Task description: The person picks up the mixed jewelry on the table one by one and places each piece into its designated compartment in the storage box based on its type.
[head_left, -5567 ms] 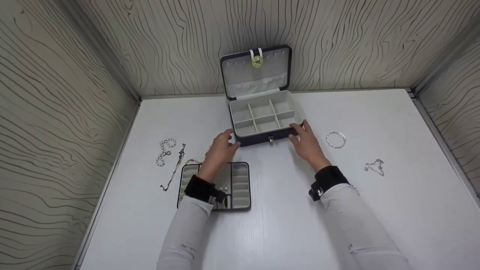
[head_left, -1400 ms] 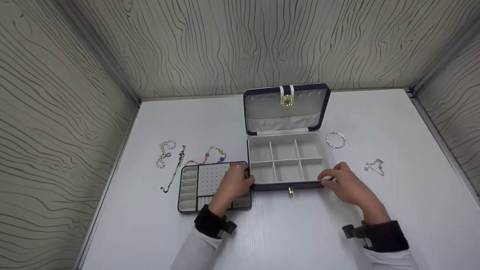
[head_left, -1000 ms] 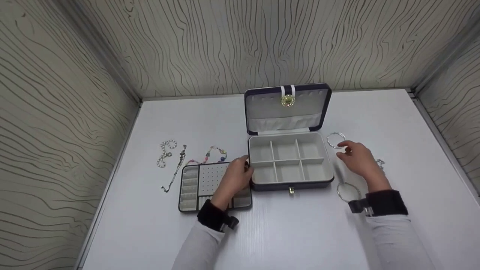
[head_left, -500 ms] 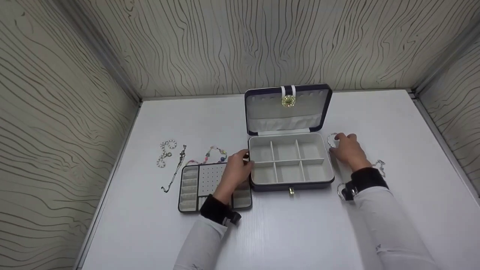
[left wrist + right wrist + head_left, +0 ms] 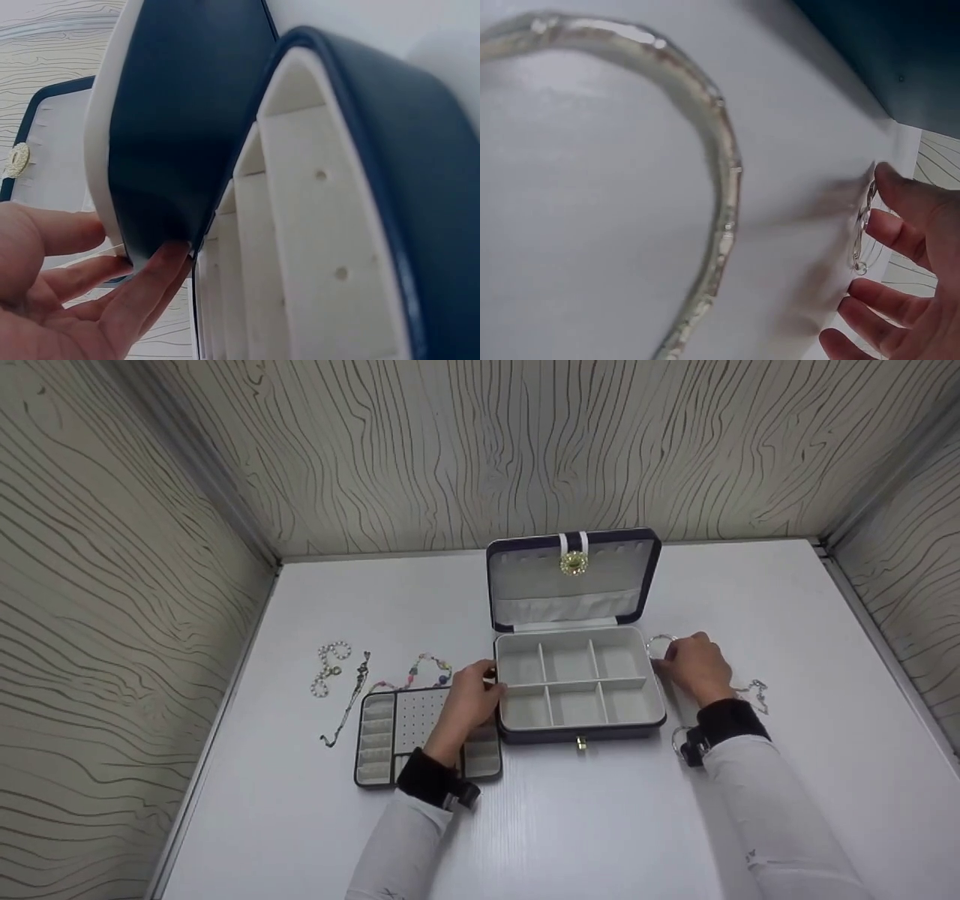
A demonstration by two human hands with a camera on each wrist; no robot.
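Note:
At the left side of the open jewelry box (image 5: 574, 729), my left hand (image 5: 466, 705) rests with its thumb at the pale rim. In the left wrist view its fingertips (image 5: 176, 251) touch the dark side wall, beside the removable tray. My right hand (image 5: 697, 667) pinches a silver bangle (image 5: 660, 639) between thumb and index finger, close to the box's right side. The right wrist view shows this bangle (image 5: 862, 232) near edge-on. A second bangle (image 5: 677, 741) lies partly hidden under my right wrist; close to the camera, this bangle (image 5: 724, 225) looks large and blurred.
The divided tray (image 5: 377, 735) lies left of the box, partly under my left hand. Behind it is a colorful beaded bracelet (image 5: 421, 664). Farther left are a pearl bracelet (image 5: 322, 671) and a dark chain (image 5: 352, 697). A silver chain (image 5: 759, 696) lies at right.
The box came forward and right to stand beside the tray. My right hand left the box's corner and took hold of the far bangle, which has since shifted slightly left. My left hand stays at the box.

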